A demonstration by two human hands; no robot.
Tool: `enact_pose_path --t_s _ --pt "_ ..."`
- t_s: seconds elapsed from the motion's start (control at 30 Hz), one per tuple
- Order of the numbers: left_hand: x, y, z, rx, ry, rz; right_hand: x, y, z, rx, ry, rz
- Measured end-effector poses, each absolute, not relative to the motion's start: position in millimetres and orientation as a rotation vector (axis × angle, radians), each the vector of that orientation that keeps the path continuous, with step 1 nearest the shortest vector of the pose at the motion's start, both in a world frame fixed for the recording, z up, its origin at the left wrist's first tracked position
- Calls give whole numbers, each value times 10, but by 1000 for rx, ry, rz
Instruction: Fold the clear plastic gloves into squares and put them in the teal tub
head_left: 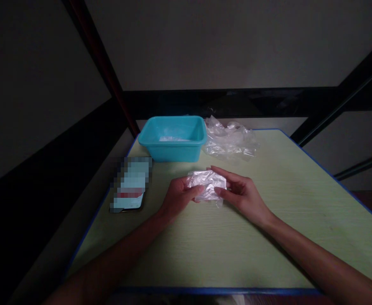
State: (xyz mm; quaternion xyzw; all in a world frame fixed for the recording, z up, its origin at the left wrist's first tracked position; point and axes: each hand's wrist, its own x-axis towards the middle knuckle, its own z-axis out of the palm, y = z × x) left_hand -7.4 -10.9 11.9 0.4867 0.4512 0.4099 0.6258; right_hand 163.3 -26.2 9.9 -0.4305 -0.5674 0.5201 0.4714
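Observation:
A folded clear plastic bag [208,183] is held between my two hands above the middle of the table. My left hand [180,195] grips its left side, thumb on top and fingers underneath. On the right side, my right hand [241,192] pinches it with the thumb on top, while the index finger lies along the far edge. A small loose flap of the plastic hangs below the near edge. Behind my hands stands a turquoise plastic basin [176,152] with some folded clear plastic at its bottom.
A heap of loose clear plastic bags [232,140] lies right of the basin. On the left edge of the table rests a phone [131,184] with its screen lit and partly blurred. The pale table [268,262] has a blue rim, and a wall rises behind it.

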Motion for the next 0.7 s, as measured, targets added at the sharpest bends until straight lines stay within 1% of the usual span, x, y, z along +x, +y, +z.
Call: enact_pose_path --t_s 0.17,0.3,0.5,0.7 --pt "-97 -93 127 1127 1049 967 1635 -263 128 -1095 -1422 1274" --pt "-113 -69 153 1092 1064 1020 1644 -273 151 -1027 -1539 1335" --pt "-89 -75 168 1173 1110 944 1635 -295 147 -969 -1726 1367" --pt "-116 -71 149 1303 1127 914 1646 -288 154 -1006 -1711 1386"
